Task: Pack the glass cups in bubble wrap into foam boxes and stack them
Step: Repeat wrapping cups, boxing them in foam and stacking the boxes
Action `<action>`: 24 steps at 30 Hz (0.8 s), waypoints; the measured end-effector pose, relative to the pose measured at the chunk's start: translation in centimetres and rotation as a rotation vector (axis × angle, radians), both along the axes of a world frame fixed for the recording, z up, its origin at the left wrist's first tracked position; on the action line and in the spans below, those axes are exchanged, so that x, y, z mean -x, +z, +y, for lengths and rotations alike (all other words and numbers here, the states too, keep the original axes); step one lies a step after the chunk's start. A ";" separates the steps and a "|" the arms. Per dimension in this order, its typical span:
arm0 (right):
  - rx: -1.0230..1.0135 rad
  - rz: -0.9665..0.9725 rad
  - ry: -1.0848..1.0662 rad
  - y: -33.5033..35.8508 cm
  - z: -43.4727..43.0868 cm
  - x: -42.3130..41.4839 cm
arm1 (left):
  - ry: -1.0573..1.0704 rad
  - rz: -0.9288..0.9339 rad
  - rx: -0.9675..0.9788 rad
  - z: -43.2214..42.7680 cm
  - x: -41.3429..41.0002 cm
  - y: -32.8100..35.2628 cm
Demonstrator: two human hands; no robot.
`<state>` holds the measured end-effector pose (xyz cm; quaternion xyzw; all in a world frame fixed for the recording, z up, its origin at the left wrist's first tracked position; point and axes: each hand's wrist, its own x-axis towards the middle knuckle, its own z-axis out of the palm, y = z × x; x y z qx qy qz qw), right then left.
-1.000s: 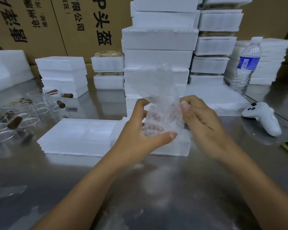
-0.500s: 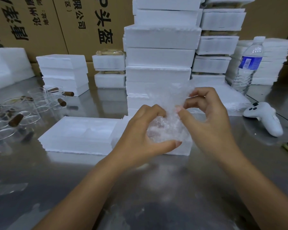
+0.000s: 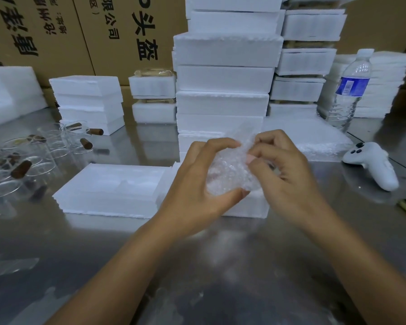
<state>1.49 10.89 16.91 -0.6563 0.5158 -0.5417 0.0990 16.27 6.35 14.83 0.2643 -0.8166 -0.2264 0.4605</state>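
Bubble-wrapped glass cup sits gripped in the left hand, just right of the open foam box on the bench, while the right hand pinches the wrap's loose top, apparently folding it shut; the box lies close, seemingly ready for loading.

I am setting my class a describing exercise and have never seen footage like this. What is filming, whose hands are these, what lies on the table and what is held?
No machine here: a person wears a camera on the head, looking down at their own bare hands. The left hand grips a bubble-wrap bundle, presumably round a glass cup; the right hand pinches its loose top. Under them, on the steel table, lies an open foam box. To the left are clear glass cups with brown handles; behind, stacked foam boxes; rightward, a water bottle and a white controller.
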 end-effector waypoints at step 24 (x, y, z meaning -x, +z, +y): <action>0.257 0.192 -0.029 -0.9 -0.4 0.1 | 0.004 0.087 -0.105 -0.8 -0.3 0.3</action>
